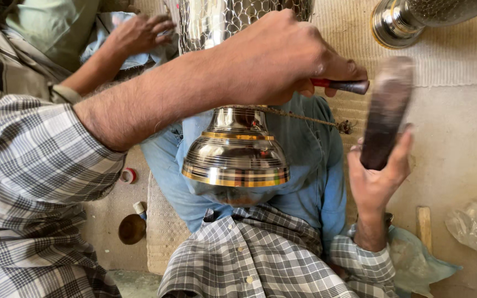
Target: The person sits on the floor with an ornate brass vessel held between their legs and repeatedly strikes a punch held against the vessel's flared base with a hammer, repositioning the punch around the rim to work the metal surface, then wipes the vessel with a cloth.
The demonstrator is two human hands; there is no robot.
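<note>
Left fingers (282, 52) curl tight round a thin tool with a red-and-dark handle (340, 85); knuckles up, thumb tucked under, only the handle end shows past the fist; the working tip is hidden, so whether it touches metal I cannot tell. Left hand (274, 58) sits over the waist of the vessel (236, 149), forearm crossing in from the left, checked sleeve pushed back.

Right fingers (401, 157) wrap from behind a dark flat mallet (385, 113), thumb on the near side; the mallet stands nearly upright, blurred at its top. Right hand (379, 179) is raised beside the knee, wrist bent back, palm toward the camera, well right of the vessel.

Vessel: polished silver with gold bands, flared foot toward the body, patterned upper part running up out of view; it lies along the lap on blue cloth (316, 182), a cord (299, 116) across its neck. Judged: thin sheet metal, stiff but easily dented, slick, scratch-prone; moderate weight; best held at the narrow neck or under the foot rim, through cloth.

Another person's hand (139, 33) rests on cloth at upper left; a second vessel (401, 22) lies upper right.
</note>
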